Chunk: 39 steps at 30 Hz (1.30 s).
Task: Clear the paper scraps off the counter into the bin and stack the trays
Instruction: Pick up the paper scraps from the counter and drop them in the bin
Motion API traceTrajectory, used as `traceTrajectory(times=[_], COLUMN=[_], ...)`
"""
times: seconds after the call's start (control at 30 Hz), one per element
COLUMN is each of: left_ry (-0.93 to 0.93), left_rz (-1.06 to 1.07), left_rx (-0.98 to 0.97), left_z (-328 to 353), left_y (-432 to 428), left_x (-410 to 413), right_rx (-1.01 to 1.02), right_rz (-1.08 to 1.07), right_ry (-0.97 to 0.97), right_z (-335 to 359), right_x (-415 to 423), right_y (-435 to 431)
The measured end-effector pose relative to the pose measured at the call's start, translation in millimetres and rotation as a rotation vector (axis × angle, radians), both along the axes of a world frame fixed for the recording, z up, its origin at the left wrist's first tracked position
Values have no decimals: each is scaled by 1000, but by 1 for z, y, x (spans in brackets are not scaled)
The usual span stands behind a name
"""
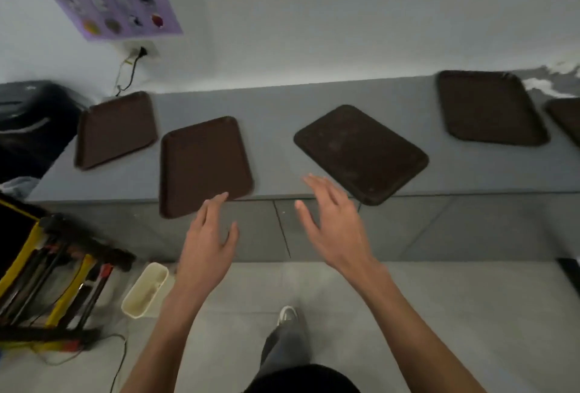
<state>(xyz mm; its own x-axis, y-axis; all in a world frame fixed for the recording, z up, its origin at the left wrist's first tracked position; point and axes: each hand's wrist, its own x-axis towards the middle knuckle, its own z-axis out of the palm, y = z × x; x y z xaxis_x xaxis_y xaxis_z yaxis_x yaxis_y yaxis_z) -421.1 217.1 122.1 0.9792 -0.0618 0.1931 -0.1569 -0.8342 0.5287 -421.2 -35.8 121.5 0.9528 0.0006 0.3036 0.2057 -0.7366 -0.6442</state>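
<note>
**Both hands empty, reaching for the nearest trays**

The left hand [207,242], fingers straight and apart, is at the near short edge of a dark brown rectangular plastic tray [204,163] (touching or just short, I cannot tell). The tray overhangs the grey counter [276,141], its long axis running away from the person. The right hand [332,229], equally splayed, is just beside a second brown tray [361,154] lying askew, long axis far-left to near-right

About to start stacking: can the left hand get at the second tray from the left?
Probably yes: the left hand is open right at that tray's near corner, which overhangs the counter, and nothing lies between them.
</note>
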Motion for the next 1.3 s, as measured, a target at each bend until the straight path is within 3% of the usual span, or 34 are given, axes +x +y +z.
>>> traceTrajectory(times=[0.2, 0.3, 0.8, 1.07, 1.3], left_ry=[-68, -1, 171, 151, 202], left_rz=[-219, -300, -557, -590, -458], left_rx=[-21, -71, -101, 26, 21], left_z=[11, 3, -22, -42, -59], left_y=[-174, -270, -708, -894, -1007], left_x=[50, 81, 203, 293, 355], right_rx=[65, 61, 41, 46, -109], right_rz=[-290, -389, -654, -606, -357], right_ry=[-27, -38, 100, 171, 314], right_z=[7, 2, 5, -35, -74], right_x=[-7, 0, 58, 122, 226], right_y=[-174, -261, -655, -826, -965])
